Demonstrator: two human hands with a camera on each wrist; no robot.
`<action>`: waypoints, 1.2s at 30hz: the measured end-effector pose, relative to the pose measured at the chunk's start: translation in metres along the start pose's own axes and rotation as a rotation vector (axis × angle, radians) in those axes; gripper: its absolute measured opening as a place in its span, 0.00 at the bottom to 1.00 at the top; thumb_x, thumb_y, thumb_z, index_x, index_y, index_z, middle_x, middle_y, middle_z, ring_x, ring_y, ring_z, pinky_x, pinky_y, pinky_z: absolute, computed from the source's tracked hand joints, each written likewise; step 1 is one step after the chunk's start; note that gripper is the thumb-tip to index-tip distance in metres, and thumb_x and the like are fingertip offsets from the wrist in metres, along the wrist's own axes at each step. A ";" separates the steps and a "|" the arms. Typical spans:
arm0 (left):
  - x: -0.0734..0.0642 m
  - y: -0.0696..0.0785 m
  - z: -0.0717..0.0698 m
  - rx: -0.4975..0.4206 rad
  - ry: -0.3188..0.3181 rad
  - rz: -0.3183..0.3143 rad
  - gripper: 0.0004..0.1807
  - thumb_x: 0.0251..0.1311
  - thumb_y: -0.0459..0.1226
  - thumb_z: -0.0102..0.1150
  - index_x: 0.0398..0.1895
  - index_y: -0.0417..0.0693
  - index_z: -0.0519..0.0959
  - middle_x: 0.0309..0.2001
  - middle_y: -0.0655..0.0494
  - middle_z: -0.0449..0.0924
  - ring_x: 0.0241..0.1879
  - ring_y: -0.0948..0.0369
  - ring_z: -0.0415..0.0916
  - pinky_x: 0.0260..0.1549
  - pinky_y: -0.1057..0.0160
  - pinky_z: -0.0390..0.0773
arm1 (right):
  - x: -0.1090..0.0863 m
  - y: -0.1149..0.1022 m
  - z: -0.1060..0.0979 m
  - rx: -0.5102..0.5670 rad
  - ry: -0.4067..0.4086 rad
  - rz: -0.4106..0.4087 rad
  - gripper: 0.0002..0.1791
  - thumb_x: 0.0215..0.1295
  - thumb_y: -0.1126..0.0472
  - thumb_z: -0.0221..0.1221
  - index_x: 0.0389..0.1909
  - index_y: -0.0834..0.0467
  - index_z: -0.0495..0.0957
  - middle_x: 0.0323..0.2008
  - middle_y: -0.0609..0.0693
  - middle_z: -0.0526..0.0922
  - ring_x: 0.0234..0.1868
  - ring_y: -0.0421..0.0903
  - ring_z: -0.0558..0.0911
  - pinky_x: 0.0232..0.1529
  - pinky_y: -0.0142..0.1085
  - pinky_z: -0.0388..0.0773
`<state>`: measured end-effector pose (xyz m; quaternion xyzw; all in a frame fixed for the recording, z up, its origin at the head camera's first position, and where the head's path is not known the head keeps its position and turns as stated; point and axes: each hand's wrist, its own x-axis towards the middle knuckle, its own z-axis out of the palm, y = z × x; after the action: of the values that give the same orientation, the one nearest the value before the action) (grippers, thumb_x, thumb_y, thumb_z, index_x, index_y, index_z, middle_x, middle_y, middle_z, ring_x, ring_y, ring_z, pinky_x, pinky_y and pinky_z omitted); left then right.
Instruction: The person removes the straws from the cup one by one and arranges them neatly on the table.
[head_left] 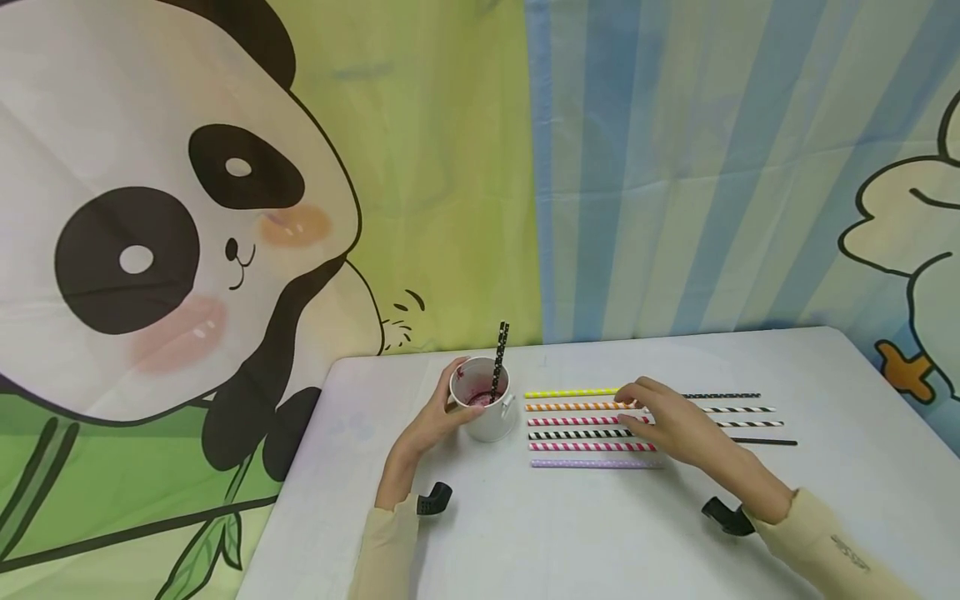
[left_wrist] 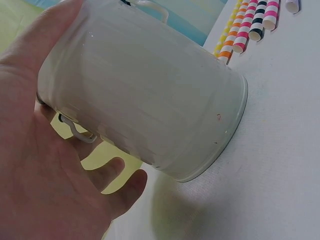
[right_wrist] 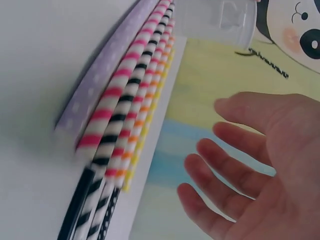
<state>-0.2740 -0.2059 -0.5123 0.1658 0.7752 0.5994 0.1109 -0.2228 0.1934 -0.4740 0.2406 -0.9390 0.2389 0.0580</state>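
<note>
My left hand (head_left: 429,427) grips a small white pail (head_left: 492,427), thumb at the near rim and fingers round the far left side. In the left wrist view the pail (left_wrist: 145,85) shows small side ears and its base. Black straws with white dots (head_left: 500,350) stick up out of it, and its inside has reddish marks. My right hand (head_left: 667,421) hovers over the row of paper straws, fingers loosely bent with nothing between them. That row has a yellow straw (head_left: 566,392), an orange-striped straw (head_left: 566,407), pink-striped straws, a black-striped straw (head_left: 573,434) and a purple dotted straw (head_left: 592,463).
Beyond my right hand lie a black dotted straw (head_left: 723,396), black-and-white striped straws (head_left: 753,424) and a plain black straw (head_left: 768,442). Everything stands on a white table (head_left: 525,533). A printed panda curtain (head_left: 450,208) hangs along the table's back edge.
</note>
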 end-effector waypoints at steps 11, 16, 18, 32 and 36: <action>0.001 0.002 -0.001 -0.024 -0.009 -0.004 0.50 0.62 0.38 0.67 0.80 0.64 0.45 0.76 0.47 0.54 0.76 0.43 0.52 0.74 0.36 0.50 | 0.014 -0.018 0.021 0.135 0.041 -0.061 0.13 0.65 0.61 0.66 0.50 0.53 0.81 0.46 0.47 0.83 0.46 0.49 0.82 0.43 0.41 0.82; 0.001 0.001 -0.001 -0.021 -0.011 0.004 0.50 0.62 0.38 0.67 0.80 0.62 0.46 0.76 0.49 0.55 0.76 0.45 0.53 0.74 0.37 0.50 | 0.017 -0.023 0.030 0.179 0.044 -0.076 0.12 0.66 0.62 0.66 0.49 0.55 0.81 0.45 0.47 0.83 0.43 0.48 0.82 0.41 0.38 0.81; 0.001 0.000 -0.001 -0.018 -0.010 0.011 0.50 0.62 0.38 0.67 0.80 0.61 0.46 0.75 0.50 0.55 0.76 0.47 0.53 0.74 0.37 0.51 | 0.018 -0.026 0.033 0.191 0.047 -0.072 0.11 0.66 0.61 0.65 0.48 0.54 0.81 0.45 0.47 0.83 0.42 0.47 0.82 0.41 0.37 0.81; 0.000 0.002 -0.001 -0.012 -0.006 -0.015 0.50 0.62 0.42 0.68 0.80 0.65 0.46 0.75 0.52 0.55 0.76 0.44 0.52 0.73 0.36 0.51 | 0.026 -0.040 0.041 0.254 0.140 -0.048 0.10 0.67 0.60 0.65 0.47 0.52 0.81 0.45 0.44 0.83 0.42 0.42 0.83 0.42 0.39 0.82; 0.000 0.000 -0.002 -0.002 -0.007 -0.010 0.50 0.62 0.42 0.68 0.80 0.63 0.46 0.76 0.51 0.55 0.77 0.43 0.50 0.74 0.35 0.50 | 0.033 -0.046 0.042 0.319 0.175 -0.023 0.10 0.67 0.59 0.65 0.48 0.52 0.80 0.44 0.47 0.84 0.42 0.43 0.83 0.42 0.41 0.82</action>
<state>-0.2750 -0.2072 -0.5114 0.1639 0.7749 0.5993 0.1166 -0.2295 0.1241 -0.4847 0.2359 -0.8778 0.4040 0.1032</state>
